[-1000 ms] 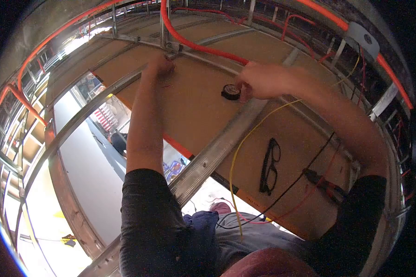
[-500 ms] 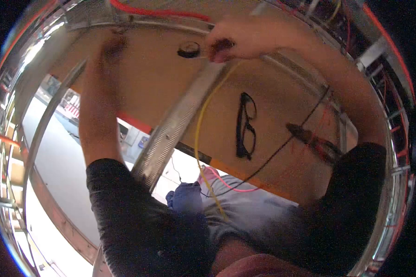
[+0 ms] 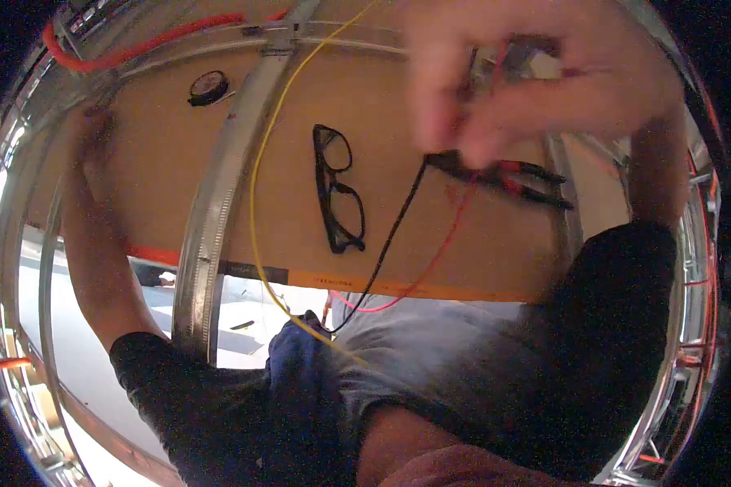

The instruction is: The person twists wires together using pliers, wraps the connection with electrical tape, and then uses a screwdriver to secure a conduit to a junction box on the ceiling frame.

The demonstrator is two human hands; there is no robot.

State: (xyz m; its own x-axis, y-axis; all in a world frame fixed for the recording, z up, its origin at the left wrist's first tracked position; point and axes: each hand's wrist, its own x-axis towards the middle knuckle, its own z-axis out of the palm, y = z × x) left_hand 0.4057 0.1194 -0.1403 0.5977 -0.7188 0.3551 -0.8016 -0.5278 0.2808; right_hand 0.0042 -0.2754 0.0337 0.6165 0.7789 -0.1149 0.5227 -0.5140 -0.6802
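Note:
My right hand is raised large and blurred at the upper right. Its thumb and fingers are pressed together just above a pair of dark pliers with some red on the handles; what they hold is hidden. A black cord and a red wire run up towards those fingertips. At the upper left, my left hand is dark and smeared near the metal framing, its fingers unclear. Black-framed glasses lie on the brown board, and a small round black item is nearer my left hand.
A perforated metal stud crosses the board. A yellow wire loops beside it. Red conduit runs along the top left. Blue cloth hangs by my lap, and metal framing curves round both sides.
The view has shifted, so the board's items appear further left. My right hand has moved from the stud's upper end to above the pliers. My left hand remains near the upper-left framing.

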